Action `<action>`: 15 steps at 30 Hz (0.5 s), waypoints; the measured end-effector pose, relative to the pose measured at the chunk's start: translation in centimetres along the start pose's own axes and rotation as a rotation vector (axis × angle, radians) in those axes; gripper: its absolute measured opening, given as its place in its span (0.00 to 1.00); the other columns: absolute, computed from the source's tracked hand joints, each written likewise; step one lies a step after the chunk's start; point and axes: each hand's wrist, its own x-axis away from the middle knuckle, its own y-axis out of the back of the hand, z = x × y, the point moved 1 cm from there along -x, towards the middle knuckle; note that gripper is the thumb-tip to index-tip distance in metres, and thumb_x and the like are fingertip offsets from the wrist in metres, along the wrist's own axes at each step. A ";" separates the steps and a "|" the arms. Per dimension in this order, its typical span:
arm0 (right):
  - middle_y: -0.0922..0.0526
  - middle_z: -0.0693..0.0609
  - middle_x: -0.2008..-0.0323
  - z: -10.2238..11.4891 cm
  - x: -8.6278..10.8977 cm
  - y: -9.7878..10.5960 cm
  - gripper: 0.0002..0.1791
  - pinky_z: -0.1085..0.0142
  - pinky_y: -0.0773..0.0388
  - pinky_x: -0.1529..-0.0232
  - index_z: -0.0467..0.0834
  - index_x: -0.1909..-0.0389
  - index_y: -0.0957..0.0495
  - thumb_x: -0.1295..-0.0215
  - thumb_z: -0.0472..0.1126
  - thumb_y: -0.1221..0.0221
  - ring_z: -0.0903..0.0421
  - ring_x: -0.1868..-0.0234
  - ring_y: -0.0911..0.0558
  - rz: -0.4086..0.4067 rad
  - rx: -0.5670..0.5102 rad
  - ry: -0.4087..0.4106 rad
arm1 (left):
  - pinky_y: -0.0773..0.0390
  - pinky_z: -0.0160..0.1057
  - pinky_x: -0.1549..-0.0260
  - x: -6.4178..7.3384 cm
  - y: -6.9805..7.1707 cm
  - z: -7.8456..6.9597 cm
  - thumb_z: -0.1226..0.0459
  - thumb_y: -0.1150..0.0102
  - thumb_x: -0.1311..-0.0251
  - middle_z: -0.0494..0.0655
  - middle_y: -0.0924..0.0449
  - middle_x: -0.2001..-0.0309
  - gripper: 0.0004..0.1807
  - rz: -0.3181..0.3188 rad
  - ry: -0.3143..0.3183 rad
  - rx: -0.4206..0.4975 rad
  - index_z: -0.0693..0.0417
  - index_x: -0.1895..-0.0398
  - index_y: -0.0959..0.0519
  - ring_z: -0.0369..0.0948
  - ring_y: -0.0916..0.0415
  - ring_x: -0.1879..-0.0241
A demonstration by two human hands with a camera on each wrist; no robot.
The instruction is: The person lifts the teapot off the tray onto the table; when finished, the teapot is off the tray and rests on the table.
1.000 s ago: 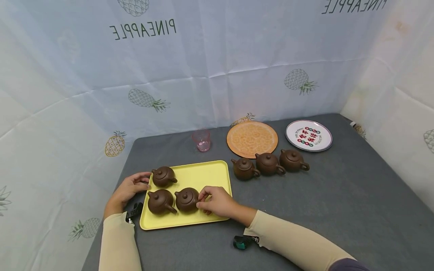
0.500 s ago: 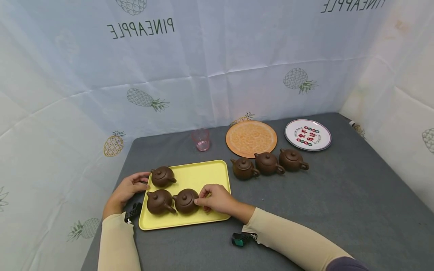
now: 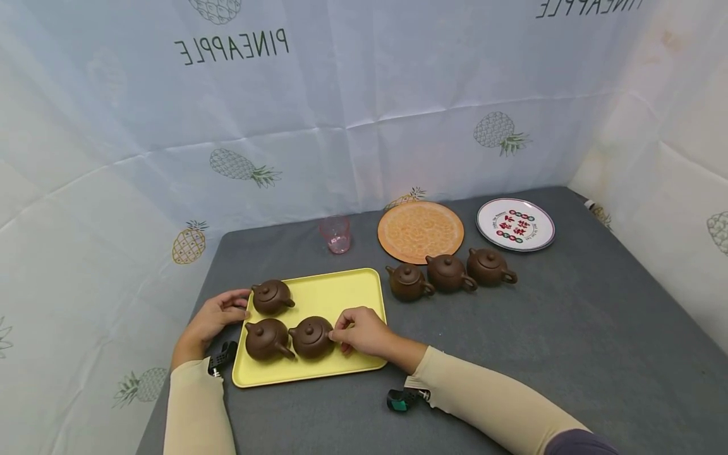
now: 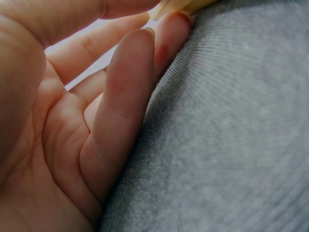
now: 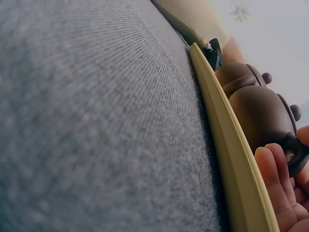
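Note:
Three brown teapots stand on the yellow tray (image 3: pixel 347 287): a back-left teapot (image 3: pixel 271 297), a front-left teapot (image 3: pixel 266 341) and a front-middle teapot (image 3: pixel 311 338). My right hand (image 3: pixel 364 332) pinches the front-middle teapot by its handle (image 5: pixel 299 162), thumb above and fingers below in the right wrist view. That teapot's spout comes right up to its left neighbour. At the tray's left edge rests my left hand (image 3: pixel 213 319), its fingers loosely extended against the rim. The left wrist view shows its fingertips (image 4: pixel 174 31) beside the yellow rim, low over the grey cloth.
Three more teapots stand in a slanting row right of the tray, the nearest teapot (image 3: pixel 407 282) close to its corner. Behind them lie an orange round mat (image 3: pixel 421 232) and a white plate (image 3: pixel 514 224). A pink glass (image 3: pixel 335 235) stands behind the tray.
My right hand has slid the front-middle teapot slightly left, closer to the front-left one, and now pinches its handle. My left hand stays at the tray's edge.

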 end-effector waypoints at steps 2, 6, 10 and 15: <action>0.20 0.48 0.81 -0.1 0.0 0.0 0.10 0.61 0.20 0.76 0.39 0.77 0.22 0.40 0.38 0.33 0.53 0.80 0.18 0.000 0.001 0.002 | 0.23 0.32 0.64 0.0 0.0 0.0 0.73 0.35 0.42 0.60 0.24 0.53 0.32 -0.005 -0.002 -0.002 0.72 0.35 0.35 0.35 0.19 0.63; 0.20 0.48 0.81 0.0 0.0 0.1 0.10 0.61 0.20 0.76 0.40 0.77 0.23 0.40 0.38 0.33 0.53 0.79 0.18 0.006 0.002 0.005 | 0.22 0.32 0.65 -0.1 0.0 0.1 0.73 0.35 0.43 0.59 0.23 0.54 0.32 -0.011 0.002 -0.004 0.72 0.35 0.34 0.36 0.19 0.63; 0.19 0.46 0.79 0.3 0.2 0.5 0.10 0.61 0.19 0.75 0.40 0.76 0.23 0.39 0.38 0.34 0.53 0.78 0.17 0.008 -0.002 0.012 | 0.22 0.33 0.64 -0.1 0.0 0.1 0.73 0.35 0.43 0.60 0.23 0.53 0.32 -0.008 0.006 -0.003 0.72 0.35 0.35 0.36 0.19 0.63; 0.20 0.45 0.78 0.8 0.7 1.7 0.10 0.60 0.19 0.75 0.39 0.76 0.24 0.39 0.38 0.34 0.53 0.78 0.18 -0.003 -0.001 0.015 | 0.22 0.33 0.65 0.2 -0.1 -0.8 0.75 0.36 0.42 0.63 0.25 0.53 0.32 0.004 0.005 0.015 0.74 0.35 0.35 0.36 0.20 0.63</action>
